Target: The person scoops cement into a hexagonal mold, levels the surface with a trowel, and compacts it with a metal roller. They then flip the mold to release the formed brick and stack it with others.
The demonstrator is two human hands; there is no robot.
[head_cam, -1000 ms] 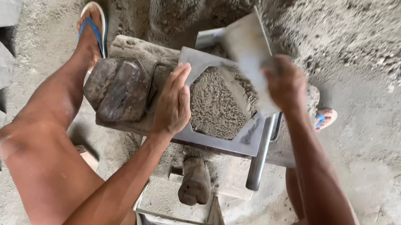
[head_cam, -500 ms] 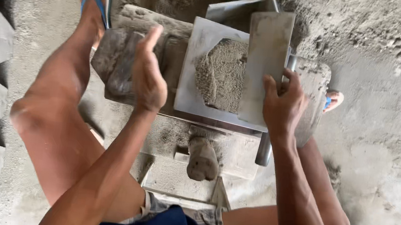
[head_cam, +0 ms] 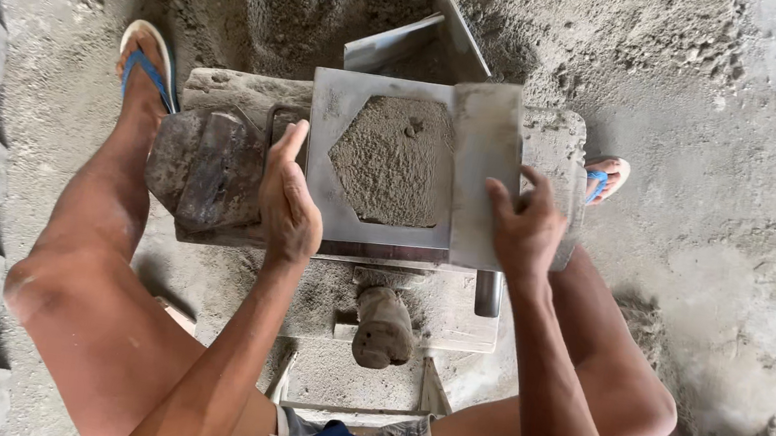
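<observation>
Between the person's knees sits a steel mould (head_cam: pixel 336 159) on a crusted press, its hexagonal hole packed level with damp grey mix (head_cam: pixel 393 160). The right hand (head_cam: pixel 525 226) pinches a flat plate (head_cam: pixel 483 170) at its lower edge, fingers curled over it, thumb beneath. The left hand (head_cam: pixel 291 199) lies open against the mould's left rim, gripping nothing. That plate looks stiff, heavy and gritty; the mix is crumbly, best moved only by the frame's edges.

The right hand (head_cam: pixel 525 226) has laid the flat plate (head_cam: pixel 483 170) beside the filled hexagon (head_cam: pixel 393 158).
</observation>
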